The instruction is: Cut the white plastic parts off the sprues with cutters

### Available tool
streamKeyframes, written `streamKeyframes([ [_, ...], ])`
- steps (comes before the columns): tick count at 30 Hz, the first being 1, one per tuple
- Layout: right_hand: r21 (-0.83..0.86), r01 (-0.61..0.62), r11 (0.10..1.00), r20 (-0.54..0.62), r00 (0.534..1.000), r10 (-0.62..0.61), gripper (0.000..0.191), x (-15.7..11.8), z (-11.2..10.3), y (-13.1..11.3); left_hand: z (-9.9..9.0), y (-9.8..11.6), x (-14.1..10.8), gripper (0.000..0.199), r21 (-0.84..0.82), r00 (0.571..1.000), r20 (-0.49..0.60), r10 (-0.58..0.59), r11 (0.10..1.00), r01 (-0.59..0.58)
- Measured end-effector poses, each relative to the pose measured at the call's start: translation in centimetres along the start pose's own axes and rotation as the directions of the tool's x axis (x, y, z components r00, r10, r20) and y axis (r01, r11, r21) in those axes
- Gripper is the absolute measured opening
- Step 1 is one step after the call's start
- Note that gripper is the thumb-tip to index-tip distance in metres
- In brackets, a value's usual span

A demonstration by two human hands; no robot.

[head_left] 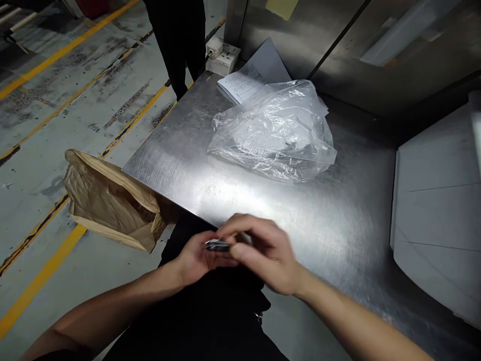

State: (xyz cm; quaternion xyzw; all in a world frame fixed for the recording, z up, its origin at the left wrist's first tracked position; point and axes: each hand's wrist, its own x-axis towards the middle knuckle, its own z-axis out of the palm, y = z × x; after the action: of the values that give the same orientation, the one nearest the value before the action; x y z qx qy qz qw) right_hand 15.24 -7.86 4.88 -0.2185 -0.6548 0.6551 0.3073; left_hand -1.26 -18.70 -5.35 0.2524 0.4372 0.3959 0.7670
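In front of my body, at the near edge of the metal table (pixel 176 175), my two hands meet around a small dark object with a shiny top (pixel 218 245). Its kind is too blurred and covered to make out. My left hand (pixel 197 258) cups it from the left, fingers curled beneath. From the right, my right hand (pixel 268 250) pinches its other end between thumb and fingers. Beyond the hands, a crumpled clear plastic bag (pixel 278 133) lies on the table with small dark specks in it.
Printed papers (pixel 248 82) lie partly under the plastic bag, near a white power strip (pixel 223 59). An open brown paper sack (pixel 112 200) stands on the floor at left. A white casing (pixel 439 215) borders the table's right side. Another person's dark-clad legs (pixel 178 40) are beyond the corner.
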Motion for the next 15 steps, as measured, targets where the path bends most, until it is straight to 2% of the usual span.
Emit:
streamKeyframes([
  [2,-0.034,0.025,0.999,-0.221,0.975,-0.032,0.015,-0.8,-2.3,-1.1,0.7,0.9,-1.1,0.047,-0.186,0.981,0.082,-0.177,0.964,0.189],
  [4,-0.058,0.088,0.994,-0.444,0.89,-0.105,0.016,-1.7,-4.6,-2.1,2.1,3.5,-0.8,0.045,-0.346,0.945,0.194,-0.265,0.882,0.319],
  [5,-0.086,0.13,0.988,-0.535,0.83,-0.156,0.017,-2.1,-5.5,-2.6,3.1,5.5,0.0,0.042,-0.386,0.947,0.226,-0.23,0.871,0.303],
  [6,-0.128,0.172,0.977,-0.596,0.774,-0.214,0.019,-2.5,-6.4,-3.1,4.2,7.8,1.3,0.039,-0.404,0.965,0.222,-0.137,0.888,0.219],
  [8,-0.245,0.259,0.934,-0.645,0.675,-0.357,0.02,-3.4,-7.4,-4.2,6.5,12.7,4.8,0.038,-0.445,0.99,0.094,0.103,0.894,-0.051],
  [9,-0.301,0.279,0.912,-0.644,0.646,-0.41,0.02,-4.0,-7.6,-4.8,7.5,14.8,6.7,0.041,-0.471,0.985,0.009,0.171,0.87,-0.146],
  [10,-0.352,0.284,0.892,-0.642,0.621,-0.45,0.02,-4.7,-7.6,-5.4,8.5,16.5,8.5,0.046,-0.495,0.981,-0.056,0.188,0.847,-0.191],
  [12,-0.403,0.231,0.886,-0.661,0.596,-0.456,0.021,-6.2,-7.2,-6.4,9.7,18.0,10.8,0.055,-0.514,0.974,-0.141,0.176,0.828,-0.224],
  [15,-0.441,0.214,0.872,-0.664,0.576,-0.477,0.016,-8.0,-6.9,-6.5,9.9,16.7,11.2,0.063,-0.502,0.97,-0.131,0.205,0.83,-0.243],
])
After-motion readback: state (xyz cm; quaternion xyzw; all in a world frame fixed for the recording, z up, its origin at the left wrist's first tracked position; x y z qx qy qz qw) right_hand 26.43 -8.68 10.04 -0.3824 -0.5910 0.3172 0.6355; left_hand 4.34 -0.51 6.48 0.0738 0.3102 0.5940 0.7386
